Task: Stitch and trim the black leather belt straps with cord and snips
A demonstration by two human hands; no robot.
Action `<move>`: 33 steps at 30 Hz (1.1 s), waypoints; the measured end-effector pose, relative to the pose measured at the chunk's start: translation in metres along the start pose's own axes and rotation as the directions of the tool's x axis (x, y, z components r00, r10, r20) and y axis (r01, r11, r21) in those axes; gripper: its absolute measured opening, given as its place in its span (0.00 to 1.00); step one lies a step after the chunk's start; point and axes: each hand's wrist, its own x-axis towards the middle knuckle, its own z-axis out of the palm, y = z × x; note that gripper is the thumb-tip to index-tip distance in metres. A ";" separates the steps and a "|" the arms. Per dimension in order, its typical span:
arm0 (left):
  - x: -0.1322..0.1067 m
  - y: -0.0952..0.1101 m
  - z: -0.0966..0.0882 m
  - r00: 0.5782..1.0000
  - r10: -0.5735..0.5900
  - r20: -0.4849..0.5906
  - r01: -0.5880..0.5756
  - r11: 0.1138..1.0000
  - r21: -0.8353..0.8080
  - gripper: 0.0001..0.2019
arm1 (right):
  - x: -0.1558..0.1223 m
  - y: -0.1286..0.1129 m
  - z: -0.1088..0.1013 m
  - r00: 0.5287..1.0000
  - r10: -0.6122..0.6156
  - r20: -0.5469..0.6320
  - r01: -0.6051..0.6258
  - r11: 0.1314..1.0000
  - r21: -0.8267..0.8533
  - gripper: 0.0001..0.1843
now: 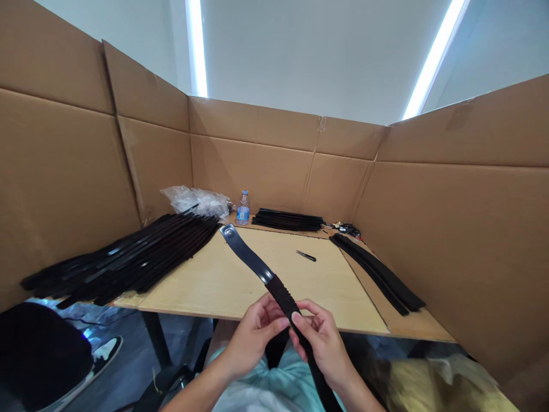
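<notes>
While the left hand (253, 337) and right hand (323, 349) grip a black strap (278, 294), its metal end (244, 252) reaches over the wooden table (193, 280).

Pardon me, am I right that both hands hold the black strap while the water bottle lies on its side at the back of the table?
Not quite: the head view shows the water bottle upright at the back of the table. The left hand and right hand do hold the black strap.
</notes>
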 end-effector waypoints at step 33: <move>0.003 0.002 0.000 0.972 -0.112 -0.208 0.123 0.992 0.037 0.19 | 0.001 0.011 0.008 1.000 -0.004 0.003 0.004 1.000 -0.002 0.27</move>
